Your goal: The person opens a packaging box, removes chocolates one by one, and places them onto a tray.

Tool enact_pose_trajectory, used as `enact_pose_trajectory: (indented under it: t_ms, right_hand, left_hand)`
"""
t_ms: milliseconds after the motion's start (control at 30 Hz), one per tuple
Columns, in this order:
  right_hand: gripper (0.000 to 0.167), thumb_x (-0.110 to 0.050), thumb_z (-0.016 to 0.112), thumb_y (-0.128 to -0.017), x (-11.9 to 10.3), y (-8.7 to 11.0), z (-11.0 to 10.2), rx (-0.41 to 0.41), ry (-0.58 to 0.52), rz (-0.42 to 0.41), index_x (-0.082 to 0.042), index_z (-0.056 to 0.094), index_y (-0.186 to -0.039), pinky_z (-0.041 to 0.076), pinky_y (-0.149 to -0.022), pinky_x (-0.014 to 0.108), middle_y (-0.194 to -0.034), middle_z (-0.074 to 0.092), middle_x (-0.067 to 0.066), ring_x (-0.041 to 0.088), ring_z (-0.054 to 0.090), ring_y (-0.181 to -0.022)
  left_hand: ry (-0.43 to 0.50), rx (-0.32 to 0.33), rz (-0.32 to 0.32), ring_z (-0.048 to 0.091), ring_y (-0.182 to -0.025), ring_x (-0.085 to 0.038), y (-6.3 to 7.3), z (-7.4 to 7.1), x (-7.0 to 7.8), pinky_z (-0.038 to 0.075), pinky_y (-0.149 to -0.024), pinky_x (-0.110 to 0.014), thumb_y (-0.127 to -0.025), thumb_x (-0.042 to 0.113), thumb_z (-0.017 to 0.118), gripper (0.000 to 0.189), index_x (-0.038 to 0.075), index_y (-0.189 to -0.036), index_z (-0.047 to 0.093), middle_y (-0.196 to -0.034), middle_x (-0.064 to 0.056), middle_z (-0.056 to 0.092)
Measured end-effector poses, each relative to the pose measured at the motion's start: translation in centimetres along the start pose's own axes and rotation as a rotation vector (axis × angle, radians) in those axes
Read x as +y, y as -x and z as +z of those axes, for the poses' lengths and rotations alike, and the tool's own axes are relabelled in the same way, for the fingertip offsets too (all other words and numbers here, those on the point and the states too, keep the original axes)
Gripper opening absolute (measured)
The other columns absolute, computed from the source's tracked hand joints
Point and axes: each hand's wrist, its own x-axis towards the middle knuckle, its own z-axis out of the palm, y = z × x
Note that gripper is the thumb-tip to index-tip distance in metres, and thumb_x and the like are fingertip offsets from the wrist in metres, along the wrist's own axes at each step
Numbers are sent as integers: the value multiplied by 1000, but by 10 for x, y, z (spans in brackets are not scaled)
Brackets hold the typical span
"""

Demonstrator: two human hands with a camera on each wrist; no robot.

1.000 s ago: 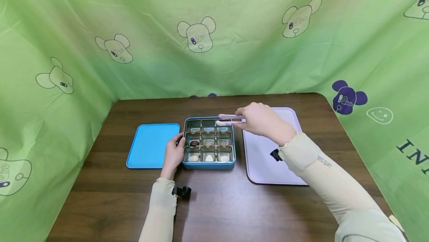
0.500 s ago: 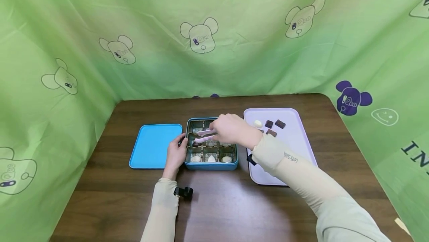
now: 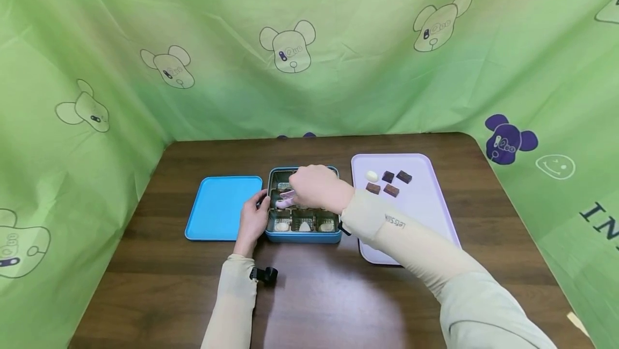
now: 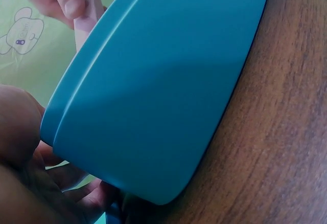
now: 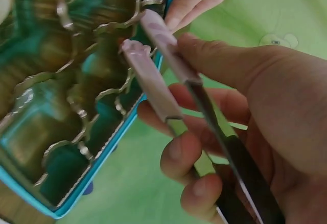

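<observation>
Tongs (image 5: 152,83), pinched by the right hand (image 3: 316,185), have swung across the divided box (image 3: 303,238) from one o'clock to nine, apparently the compartment being worked; the left hand (image 3: 252,223) touches that side.

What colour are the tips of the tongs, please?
Pale pink; the tips show best in the right wrist view.
</observation>
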Motion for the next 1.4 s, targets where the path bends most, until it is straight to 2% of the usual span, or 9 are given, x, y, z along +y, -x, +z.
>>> enact_pose_trajectory:
  t_ms: [167,233,367,533,667,900,1167,1400]
  right_hand:
    - [35,-49,73,-91,-11,-10,-5,-20,48,31,-18,66,-77,53,-58,42,-74,63,0,18,58,-64]
    - [33,-50,74,-90,-15,-13,-8,-36,64,35,-17,70,-81,54,-59,41,-77,66,1,18,60,-65]
    - [22,-40,73,-93,-21,-20,-10,-75,102,34,-18,74,-90,55,-60,40,-83,70,1,17,63,-68]
    - [31,-48,74,-90,-29,-27,-7,-110,142,39,-18,76,-95,57,-62,39,-88,72,1,17,65,-71]
    - [30,-44,74,-90,-34,-29,-5,-135,172,44,-18,77,-106,58,-66,39,-100,73,2,19,68,-81]
    - [46,-51,77,-87,-38,-33,-2,-129,198,39,-19,74,-120,59,-73,39,-111,73,2,22,70,-91]
    - [40,-45,75,-90,-45,-38,-2,-176,213,52,-21,73,-122,59,-67,37,-114,72,1,21,69,-93]
    - [43,-46,76,-89,-45,-39,0,-160,214,39,-21,72,-123,59,-67,38,-116,71,2,22,69,-97]
  left_hand:
    - [-3,-1,6,60,-115,-32,-1,0,-1,50,-94,-48,-106,16,53,38,0,-139,59,-133,-22,61]
    - [-2,2,9,59,-114,-32,-1,-1,-1,50,-94,-48,-106,16,53,37,0,-139,59,-133,-22,62]
    - [8,3,12,60,-112,-32,-1,-2,0,50,-93,-48,-105,16,54,37,1,-138,60,-132,-21,62]
    - [3,-6,12,59,-112,-31,0,0,-2,50,-93,-47,-105,16,54,37,0,-138,60,-132,-21,62]
    - [10,-20,5,60,-111,-31,1,3,-3,51,-90,-47,-106,17,53,38,1,-139,59,-132,-20,62]
    - [3,-32,8,60,-109,-31,-1,1,-1,52,-88,-46,-107,19,52,38,3,-141,58,-133,-19,61]
    - [-20,-21,10,60,-110,-32,0,-1,-2,50,-86,-45,-107,18,52,38,3,-141,59,-134,-19,61]
    - [-5,-24,7,59,-110,-32,0,-2,-1,50,-88,-46,-106,18,52,38,2,-140,58,-134,-20,61]
